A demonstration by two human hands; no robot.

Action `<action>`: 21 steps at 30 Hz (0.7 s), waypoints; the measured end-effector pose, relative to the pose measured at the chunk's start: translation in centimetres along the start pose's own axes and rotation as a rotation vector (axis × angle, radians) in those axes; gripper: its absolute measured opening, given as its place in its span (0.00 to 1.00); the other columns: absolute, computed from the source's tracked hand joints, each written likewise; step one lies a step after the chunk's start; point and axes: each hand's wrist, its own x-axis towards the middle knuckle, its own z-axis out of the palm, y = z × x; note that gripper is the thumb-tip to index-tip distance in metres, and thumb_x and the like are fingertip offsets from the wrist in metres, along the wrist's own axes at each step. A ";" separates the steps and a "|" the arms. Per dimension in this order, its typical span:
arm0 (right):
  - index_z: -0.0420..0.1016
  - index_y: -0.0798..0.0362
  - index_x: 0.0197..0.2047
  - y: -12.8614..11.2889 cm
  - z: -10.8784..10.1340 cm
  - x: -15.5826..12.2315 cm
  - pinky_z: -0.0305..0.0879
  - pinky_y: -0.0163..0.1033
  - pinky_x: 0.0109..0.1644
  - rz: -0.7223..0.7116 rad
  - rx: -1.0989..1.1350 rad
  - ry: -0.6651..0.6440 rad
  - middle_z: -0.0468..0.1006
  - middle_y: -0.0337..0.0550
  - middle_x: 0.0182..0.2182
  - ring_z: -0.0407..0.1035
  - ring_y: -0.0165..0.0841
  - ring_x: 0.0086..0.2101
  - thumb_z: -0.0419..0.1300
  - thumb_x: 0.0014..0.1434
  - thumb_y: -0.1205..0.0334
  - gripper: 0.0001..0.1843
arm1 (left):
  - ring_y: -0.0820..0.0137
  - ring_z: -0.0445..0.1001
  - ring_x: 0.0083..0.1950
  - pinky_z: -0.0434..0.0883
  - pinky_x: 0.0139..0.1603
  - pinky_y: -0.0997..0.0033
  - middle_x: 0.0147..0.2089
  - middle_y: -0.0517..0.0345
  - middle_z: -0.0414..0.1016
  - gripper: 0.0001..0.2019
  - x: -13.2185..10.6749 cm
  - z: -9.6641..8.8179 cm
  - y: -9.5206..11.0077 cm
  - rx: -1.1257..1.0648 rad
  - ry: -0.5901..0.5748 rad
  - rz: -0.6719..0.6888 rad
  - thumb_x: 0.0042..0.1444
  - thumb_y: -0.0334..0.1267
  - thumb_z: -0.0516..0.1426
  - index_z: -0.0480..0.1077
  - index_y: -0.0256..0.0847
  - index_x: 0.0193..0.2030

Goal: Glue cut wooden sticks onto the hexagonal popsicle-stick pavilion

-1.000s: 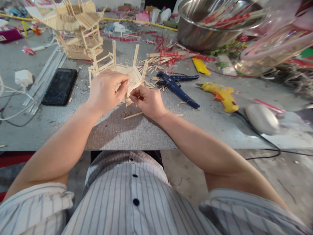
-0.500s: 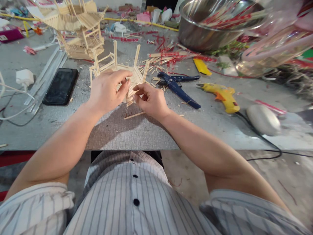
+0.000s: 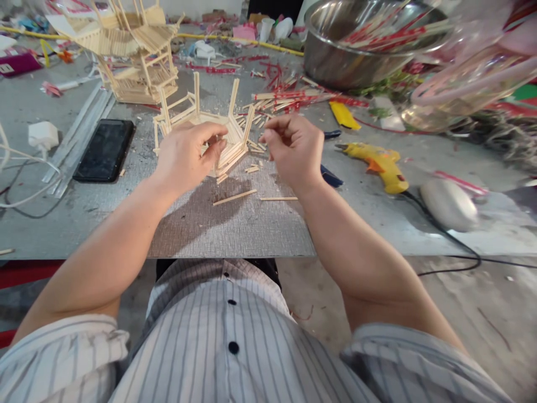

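My left hand (image 3: 187, 154) is closed on the near left side of a low frame of thin wooden sticks (image 3: 231, 159), with several upright posts round it. Its thumb and forefinger curl towards each other over the near edge; the exact grip is hidden. Off the frame's right side, my right hand (image 3: 297, 146) has its fingertips pinched together; anything between them is too small to make out. That hand covers most of the blue cutter (image 3: 331, 177). Short cut pieces (image 3: 252, 168) lie between frame and hand, and a loose stick (image 3: 235, 197) lies in front.
A taller stick model (image 3: 138, 73) stands at the back left, behind a phone (image 3: 104, 150) and clear strips (image 3: 75, 134). To the right lie a yellow glue gun (image 3: 384, 165) with its cord and a yellow packet (image 3: 344, 115). A steel pot (image 3: 335, 61) holds red-wrapped sticks.
My right hand has moved right, away from the stick frame and over the blue cutter. The frame's near right edge and a second loose stick now show. My left hand stays in place.
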 end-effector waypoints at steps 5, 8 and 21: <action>0.73 0.51 0.42 0.5 -1.0 1.0 0.67 0.39 0.35 0.022 -0.018 0.079 0.78 0.46 0.33 0.72 0.31 0.32 0.51 0.65 0.53 0.14 | 0.63 0.77 0.42 0.74 0.44 0.62 0.37 0.57 0.80 0.11 0.4 0.7 -0.6 -0.010 0.052 0.014 0.61 0.46 0.54 0.76 0.48 0.43; 0.73 0.50 0.42 1.2 -1.4 1.5 0.67 0.39 0.35 0.017 -0.053 0.087 0.79 0.45 0.34 0.73 0.32 0.33 0.50 0.65 0.51 0.15 | 0.64 0.77 0.40 0.74 0.42 0.63 0.35 0.58 0.80 0.10 0.5 0.9 -0.7 -0.002 0.080 0.031 0.61 0.45 0.54 0.76 0.50 0.41; 0.79 0.51 0.34 3.5 -2.6 2.0 0.65 0.45 0.40 0.075 -0.283 -0.135 0.78 0.45 0.30 0.71 0.38 0.33 0.61 0.54 0.60 0.06 | 0.64 0.76 0.41 0.72 0.43 0.60 0.36 0.60 0.79 0.09 0.3 -0.8 -1.2 0.053 0.098 0.024 0.60 0.44 0.53 0.74 0.50 0.40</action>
